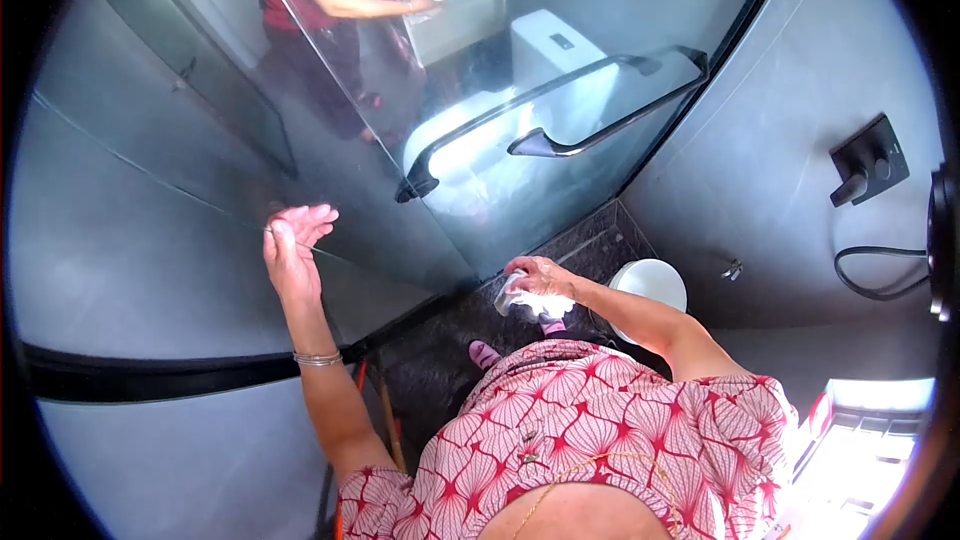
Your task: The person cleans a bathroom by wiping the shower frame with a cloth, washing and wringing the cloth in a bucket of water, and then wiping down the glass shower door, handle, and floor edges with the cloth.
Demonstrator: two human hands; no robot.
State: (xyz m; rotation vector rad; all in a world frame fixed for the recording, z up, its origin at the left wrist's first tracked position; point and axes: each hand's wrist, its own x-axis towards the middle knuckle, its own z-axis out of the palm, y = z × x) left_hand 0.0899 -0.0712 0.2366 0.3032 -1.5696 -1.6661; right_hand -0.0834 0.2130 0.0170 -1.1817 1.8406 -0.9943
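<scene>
My right hand [541, 278] is closed around a crumpled white cloth [522, 304], held low in front of my body, above the dark tiled floor. To the left, my left hand [296, 245] is raised with its fingers stretched out and nothing in it. It is close to the grey wall; whether it touches the surface I cannot tell. Beyond both hands stands a glass shower door [440, 240] with a long black handle [600, 140].
A white bucket [650, 290] stands on the floor right of my right hand. A black tap control [868, 162] and a hose [875, 290] are on the right wall. Through the glass show a white toilet [565, 50] and another person [325, 10] beside a cabinet [450, 5].
</scene>
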